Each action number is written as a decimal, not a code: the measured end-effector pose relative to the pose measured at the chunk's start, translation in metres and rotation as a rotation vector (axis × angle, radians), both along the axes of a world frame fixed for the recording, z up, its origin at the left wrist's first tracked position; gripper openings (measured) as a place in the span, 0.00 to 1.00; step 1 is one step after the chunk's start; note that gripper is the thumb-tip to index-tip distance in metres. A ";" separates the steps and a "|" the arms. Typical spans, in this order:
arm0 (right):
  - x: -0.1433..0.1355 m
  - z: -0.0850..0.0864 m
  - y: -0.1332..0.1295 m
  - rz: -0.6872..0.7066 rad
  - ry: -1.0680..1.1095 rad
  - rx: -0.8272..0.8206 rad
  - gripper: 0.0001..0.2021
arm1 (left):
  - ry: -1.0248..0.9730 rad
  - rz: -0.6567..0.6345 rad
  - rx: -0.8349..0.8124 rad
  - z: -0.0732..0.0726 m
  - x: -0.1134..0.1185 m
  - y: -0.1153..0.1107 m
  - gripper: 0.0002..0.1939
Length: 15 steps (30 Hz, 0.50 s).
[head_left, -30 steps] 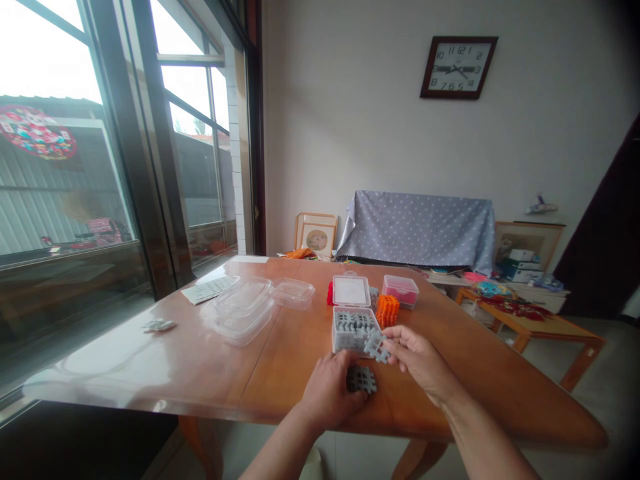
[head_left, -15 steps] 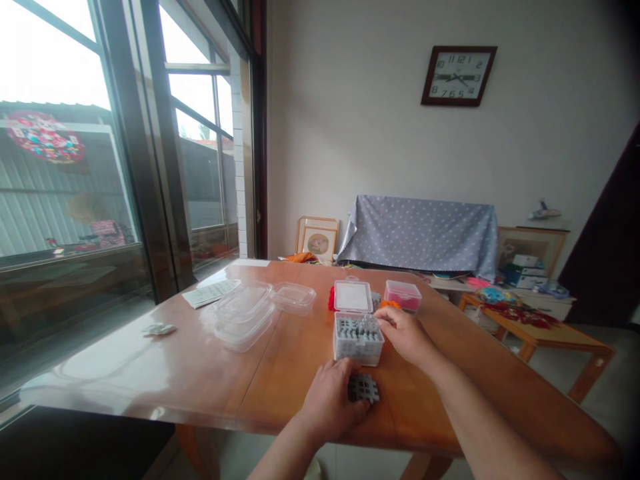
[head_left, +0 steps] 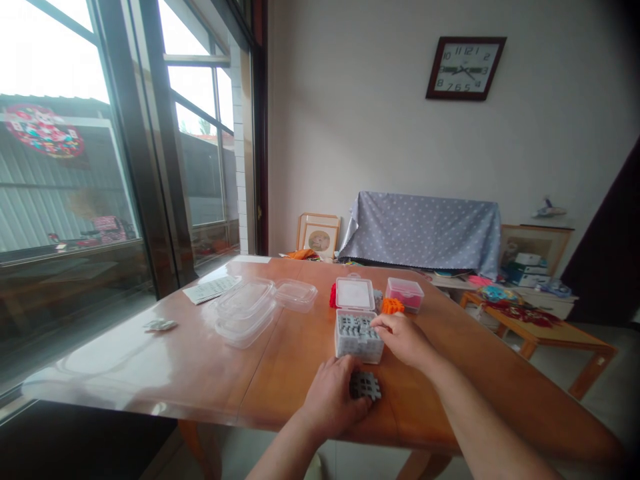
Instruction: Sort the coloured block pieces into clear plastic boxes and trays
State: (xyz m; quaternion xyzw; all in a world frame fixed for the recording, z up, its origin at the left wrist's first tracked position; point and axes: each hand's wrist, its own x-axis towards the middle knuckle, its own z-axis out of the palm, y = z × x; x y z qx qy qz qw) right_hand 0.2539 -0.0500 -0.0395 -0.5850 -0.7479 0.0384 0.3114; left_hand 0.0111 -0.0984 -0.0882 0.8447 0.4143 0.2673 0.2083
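Two bare hands at work over a brown, glossy wooden table (head_left: 295,373). The left hand (head_left: 331,397) rests near the table's front edge, its thumb and fingers grasping the left side of a small group of flat grey plastic plates with notched edges and square holes (head_left: 368,385). These lie on the tabletop, just in front of a clear rectangular plastic box (head_left: 357,350). The box stands upright, its translucent lid (head_left: 354,293) swung open at the back, and contains further grey notched pieces (head_left: 350,325). The right hand (head_left: 404,339) reaches to the box's right side, fingers bent together with the tips over the contents (whether they pinch a piece cannot be told at this scale). Just behind the box lie bright orange plastic pieces (head_left: 393,305) and, partly hidden by the lid, red ones (head_left: 333,295). A clear box with pink contents (head_left: 405,297) stands farther back on the right; clear shallow plastic containers (head_left: 245,323) lie to the left.
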 end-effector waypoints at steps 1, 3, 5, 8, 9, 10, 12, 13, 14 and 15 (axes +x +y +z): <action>-0.001 0.000 0.000 0.000 -0.002 0.003 0.12 | 0.001 0.000 -0.003 0.000 0.000 0.000 0.24; -0.002 -0.001 -0.001 0.003 -0.001 0.012 0.12 | 0.000 0.004 -0.006 0.000 0.000 0.000 0.24; -0.003 -0.001 -0.001 0.007 0.002 0.014 0.12 | -0.007 0.010 -0.005 0.000 0.001 0.000 0.24; -0.004 0.000 -0.002 0.011 0.001 0.015 0.12 | -0.013 0.007 -0.005 0.000 0.001 0.000 0.25; -0.005 0.000 -0.002 0.016 -0.007 0.018 0.12 | -0.012 0.003 -0.006 0.001 0.001 0.000 0.25; -0.005 0.001 -0.003 0.024 -0.016 0.022 0.13 | -0.011 -0.002 -0.007 0.001 0.001 0.000 0.24; -0.006 0.002 -0.004 0.042 -0.033 0.030 0.13 | -0.009 -0.008 -0.008 0.002 0.000 -0.001 0.24; -0.007 0.003 -0.004 0.049 -0.033 0.037 0.13 | -0.008 -0.007 -0.008 0.003 0.000 -0.001 0.24; -0.007 0.003 -0.005 0.051 -0.027 0.048 0.13 | -0.006 -0.005 -0.008 0.003 0.000 -0.001 0.24; -0.006 0.003 -0.005 0.049 -0.015 0.064 0.13 | -0.004 -0.003 -0.008 0.002 0.000 -0.001 0.24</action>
